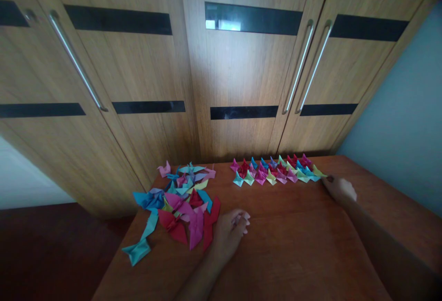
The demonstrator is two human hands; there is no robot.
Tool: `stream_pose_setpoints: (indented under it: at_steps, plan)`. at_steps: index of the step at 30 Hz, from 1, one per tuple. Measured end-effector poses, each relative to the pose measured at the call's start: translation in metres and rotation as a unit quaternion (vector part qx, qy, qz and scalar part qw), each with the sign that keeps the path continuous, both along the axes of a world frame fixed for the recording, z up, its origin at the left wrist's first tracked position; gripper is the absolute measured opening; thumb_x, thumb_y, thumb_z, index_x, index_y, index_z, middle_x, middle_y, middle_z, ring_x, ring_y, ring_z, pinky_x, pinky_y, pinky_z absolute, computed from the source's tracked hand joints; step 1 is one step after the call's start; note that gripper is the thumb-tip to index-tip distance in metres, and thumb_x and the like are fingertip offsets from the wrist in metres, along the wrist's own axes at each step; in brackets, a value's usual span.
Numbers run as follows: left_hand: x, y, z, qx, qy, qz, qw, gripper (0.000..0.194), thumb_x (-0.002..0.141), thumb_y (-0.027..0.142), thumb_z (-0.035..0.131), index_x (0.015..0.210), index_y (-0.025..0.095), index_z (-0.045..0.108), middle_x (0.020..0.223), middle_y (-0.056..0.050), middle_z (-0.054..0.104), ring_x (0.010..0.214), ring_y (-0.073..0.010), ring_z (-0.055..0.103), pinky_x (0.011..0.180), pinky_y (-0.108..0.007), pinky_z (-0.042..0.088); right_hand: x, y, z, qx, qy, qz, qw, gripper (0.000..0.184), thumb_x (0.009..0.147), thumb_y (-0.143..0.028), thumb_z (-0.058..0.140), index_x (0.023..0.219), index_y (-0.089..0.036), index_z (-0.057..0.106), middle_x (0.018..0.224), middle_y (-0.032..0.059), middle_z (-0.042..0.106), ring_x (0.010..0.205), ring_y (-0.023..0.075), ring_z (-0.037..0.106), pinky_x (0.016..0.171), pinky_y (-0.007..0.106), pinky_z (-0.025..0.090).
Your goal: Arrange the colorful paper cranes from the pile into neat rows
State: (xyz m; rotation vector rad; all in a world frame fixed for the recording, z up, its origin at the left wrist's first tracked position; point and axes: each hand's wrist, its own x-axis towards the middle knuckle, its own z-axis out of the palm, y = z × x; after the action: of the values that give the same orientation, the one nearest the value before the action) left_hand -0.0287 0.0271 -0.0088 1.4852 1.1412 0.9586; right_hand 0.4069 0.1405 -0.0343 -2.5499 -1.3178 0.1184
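Observation:
At the right end of the rows, my right hand (341, 189) is closed, its fingertips pinching the edge of a yellow origami crane (316, 171). Folded paper figures (261, 175) in pink, red, blue, green and yellow stand close together in rows along the table's far side. My left hand (230, 233) rests on the table with its fingers curled in loosely and nothing visible in them. Just left of it lies a loose heap of paper cranes, with a red one (209, 225) against the hand and a magenta one (196, 228) beyond that.
A reddish-brown wooden table (283, 246) carries everything. A teal paper piece (137, 251) lies apart near its left edge. Wooden wardrobe doors (238, 71) with metal handles rise directly behind the table. A pale wall (404, 121) stands at the right.

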Motion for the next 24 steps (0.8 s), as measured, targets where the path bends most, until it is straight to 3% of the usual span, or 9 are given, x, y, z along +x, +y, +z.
stream_pose_setpoints:
  at_steps: [9,16,21,23,24]
  plan:
    - [0.000,0.002,-0.004,0.004,0.010,-0.002,1.000,0.026,0.086,0.035,0.045,0.088,0.015,0.063,0.080,-0.004,0.066,0.064,-0.0129,0.061,0.058,-0.022,0.045,0.003,-0.003,-0.008,0.040,0.008,0.008,0.999,0.048,0.078,-0.051,0.046,0.107,-0.019,0.067,0.095,0.0163,0.068,0.085,0.0321,0.064,0.063,0.035,0.046]
    - [0.000,0.001,-0.002,0.010,0.017,-0.003,1.000,0.026,0.086,0.036,0.046,0.086,0.016,0.063,0.079,-0.003,0.067,0.065,-0.0133,0.062,0.058,-0.022,0.044,-0.006,-0.017,-0.003,0.149,0.040,-0.031,0.988,0.039,0.076,-0.044,0.051,0.099,-0.017,0.068,0.090,0.0121,0.069,0.084,0.0279,0.062,0.070,0.034,0.045]
    - [0.000,0.000,-0.001,0.014,0.029,-0.004,0.999,0.031,0.086,0.040,0.044,0.084,0.016,0.063,0.080,-0.004,0.068,0.065,-0.0140,0.062,0.058,-0.022,0.044,-0.041,-0.041,0.000,0.254,0.100,-0.106,0.956,0.039,0.075,-0.036,0.046,0.095,-0.011,0.068,0.088,0.0151,0.068,0.079,0.0276,0.061,0.069,0.034,0.045]
    - [0.000,0.000,0.000,0.018,0.037,-0.008,0.999,0.031,0.086,0.040,0.044,0.084,0.016,0.063,0.080,-0.005,0.068,0.066,-0.0144,0.063,0.059,-0.022,0.045,-0.067,-0.053,-0.001,0.258,0.132,-0.066,0.955,0.038,0.076,-0.040,0.045,0.091,-0.013,0.068,0.081,0.0107,0.069,0.072,0.0241,0.061,0.063,0.031,0.044]
    - [0.000,0.000,0.000,0.021,0.041,-0.009,0.999,0.031,0.086,0.040,0.044,0.085,0.016,0.063,0.080,-0.005,0.068,0.066,-0.0145,0.063,0.060,-0.023,0.045,-0.081,-0.058,-0.002,0.248,0.169,-0.014,0.954,0.038,0.077,-0.042,0.044,0.087,-0.014,0.068,0.075,0.0084,0.068,0.068,0.0227,0.061,0.061,0.029,0.044]
